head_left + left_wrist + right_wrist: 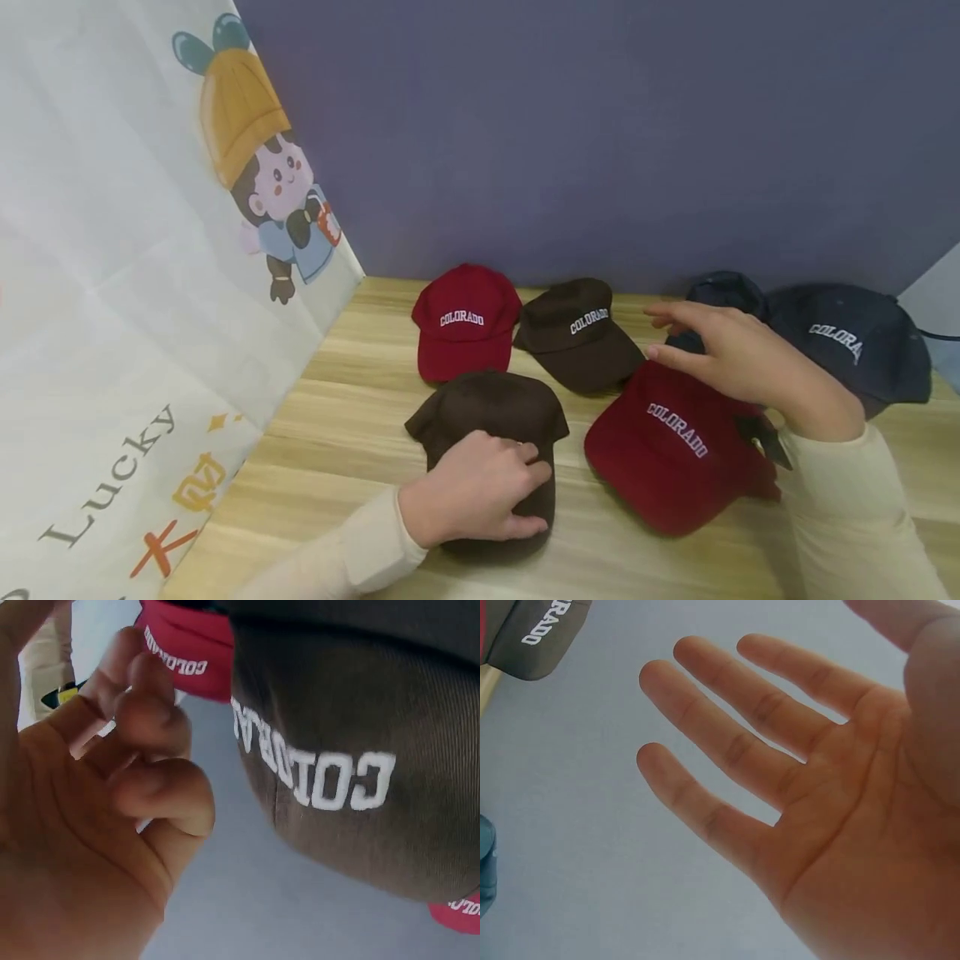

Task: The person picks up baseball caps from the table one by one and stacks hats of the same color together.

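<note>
My left hand [480, 487] is over a dark brown baseball cap [491, 404] at the front. In the left wrist view its fingers [169, 791] are loosely bent, with a gap between them and the cap's lettered front. The right hand [750, 362] hovers above a red cap [660, 467] lettered COLORADO. Its spread, straight fingers [735, 750] hold nothing in the right wrist view. Just left of that hand lies a second brown cap [577, 333]. A dark navy cap [723, 292] is partly hidden behind the hand.
Another red cap [465, 321] stands at the back left. At the right is a larger-looking navy cap [862, 350], with a black cord [937, 336] beside it. A grey-blue panel [600, 142] rises behind the wooden table [330, 408]; a printed white sheet [112, 250] hangs left.
</note>
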